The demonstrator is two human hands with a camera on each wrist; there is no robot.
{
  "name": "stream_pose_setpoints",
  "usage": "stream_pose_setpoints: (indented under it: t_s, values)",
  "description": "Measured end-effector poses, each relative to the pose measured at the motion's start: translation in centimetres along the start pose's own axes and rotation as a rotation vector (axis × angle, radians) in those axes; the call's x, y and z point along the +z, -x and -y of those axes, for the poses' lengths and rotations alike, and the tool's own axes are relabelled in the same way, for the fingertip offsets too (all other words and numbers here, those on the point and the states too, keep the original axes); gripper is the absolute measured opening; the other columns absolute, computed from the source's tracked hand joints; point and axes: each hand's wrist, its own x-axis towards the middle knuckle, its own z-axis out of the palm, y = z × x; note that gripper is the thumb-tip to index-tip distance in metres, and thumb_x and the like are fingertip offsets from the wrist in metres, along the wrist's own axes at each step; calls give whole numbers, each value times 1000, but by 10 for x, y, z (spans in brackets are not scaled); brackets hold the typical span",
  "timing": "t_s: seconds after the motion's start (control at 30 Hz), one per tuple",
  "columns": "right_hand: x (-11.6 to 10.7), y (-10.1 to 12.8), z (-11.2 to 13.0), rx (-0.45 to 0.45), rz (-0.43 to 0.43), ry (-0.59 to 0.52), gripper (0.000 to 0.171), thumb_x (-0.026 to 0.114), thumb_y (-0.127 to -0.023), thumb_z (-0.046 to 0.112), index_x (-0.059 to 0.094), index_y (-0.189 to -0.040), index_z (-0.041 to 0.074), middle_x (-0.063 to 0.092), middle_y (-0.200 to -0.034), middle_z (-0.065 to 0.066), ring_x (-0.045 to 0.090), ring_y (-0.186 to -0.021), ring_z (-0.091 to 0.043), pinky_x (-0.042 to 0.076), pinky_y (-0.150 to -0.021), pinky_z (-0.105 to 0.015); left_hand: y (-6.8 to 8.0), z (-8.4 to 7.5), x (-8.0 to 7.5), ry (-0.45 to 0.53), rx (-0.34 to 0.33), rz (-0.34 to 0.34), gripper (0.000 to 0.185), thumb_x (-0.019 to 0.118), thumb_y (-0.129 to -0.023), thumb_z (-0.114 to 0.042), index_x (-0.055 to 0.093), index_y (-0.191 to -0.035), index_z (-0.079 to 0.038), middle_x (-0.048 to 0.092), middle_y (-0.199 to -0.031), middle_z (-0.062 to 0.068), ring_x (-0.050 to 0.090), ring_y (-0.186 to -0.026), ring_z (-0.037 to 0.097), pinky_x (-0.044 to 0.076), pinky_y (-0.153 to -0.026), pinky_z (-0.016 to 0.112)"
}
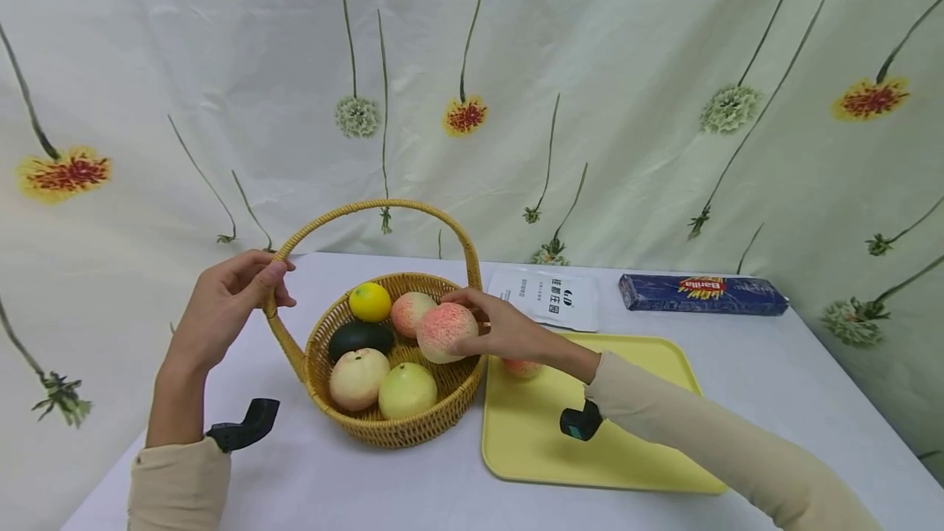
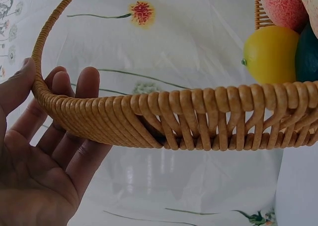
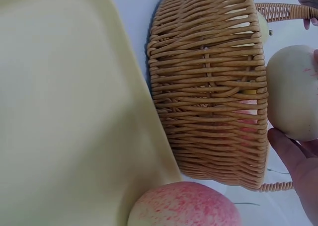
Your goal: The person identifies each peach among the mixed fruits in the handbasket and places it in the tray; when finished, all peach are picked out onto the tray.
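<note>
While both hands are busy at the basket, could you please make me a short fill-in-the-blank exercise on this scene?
1. The left hand grips the basket by its ____.
2. The right hand holds a peach, while another peach lies on the yellow ____.
3. The brand name on the dark blue box reads ____.
4. The flat packet left of that box is mainly ____ in colour.

Missing words: handle; tray; Barilla; white.

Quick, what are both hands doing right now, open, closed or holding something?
Left hand: closed, gripping the basket handle between thumb and fingers.
Right hand: closed around a pink-speckled peach, at the basket.
</note>
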Motion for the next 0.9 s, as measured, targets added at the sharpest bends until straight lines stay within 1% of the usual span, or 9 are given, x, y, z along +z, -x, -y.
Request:
stream_pose_setpoints:
  t_s: [0.1,0.2,0.27,0.4,0.63,0.77,0.9]
  values:
    - [-2,4,-3,-10,-8,-16,60,71,-84,16,44,-138,13,52,-133,-4,56,-115,-20,50,-91,-36,0,0,0,-3,-4,-2,13,53,-99,-16,62,-106,-10,66,-74,3,67,-70,10,50,-71,16]
    - [-5,8,-6,-19,-15,-19,60,72,-83,15,45,-137,10,53,-130,-5,57,-113,-22,51,-88,-37,0,0,0,-8,-8,-4,13,53,-99,-17,62,-105,-9,67,-74,2,68,-72,10,50,-72,15]
    - [-7,10,-7,-22,-22,-16,60,72,-83,15,45,-137,9,53,-129,-6,57,-113,-23,52,-87,-37,0,0,1,-13,-8,-5,14,53,-99,-18,62,-105,-9,67,-74,2,69,-74,10,50,-73,15]
    - [-11,16,-7,-16,-42,-11,59,72,-83,15,46,-136,10,53,-128,-6,57,-113,-23,52,-87,-35,0,-1,1,-13,-8,-7,15,53,-99,-18,63,-104,-7,68,-75,3,69,-75,10,50,-74,15]
    - [-15,28,-6,-3,-55,-44,60,70,-85,13,43,-139,7,52,-132,-7,55,-116,-22,49,-91,-39,0,-2,2,4,-33,-18,18,54,-99,-19,63,-103,-3,68,-74,1,70,-75,10,50,-74,16]
    - [-18,36,-4,-9,-61,-50,60,70,-85,14,43,-139,9,52,-133,-7,55,-117,-22,48,-94,-40,1,-3,1,0,-27,-9,19,53,-99,-19,63,-103,-3,69,-74,0,69,-76,10,47,-77,14]
    - [-22,43,-5,-16,-69,-61,59,70,-85,12,44,-137,9,53,-132,-9,55,-117,-24,48,-95,-41,1,-5,2,2,-39,-17,22,53,-99,-21,62,-104,-1,69,-74,1,70,-76,11,47,-78,15]
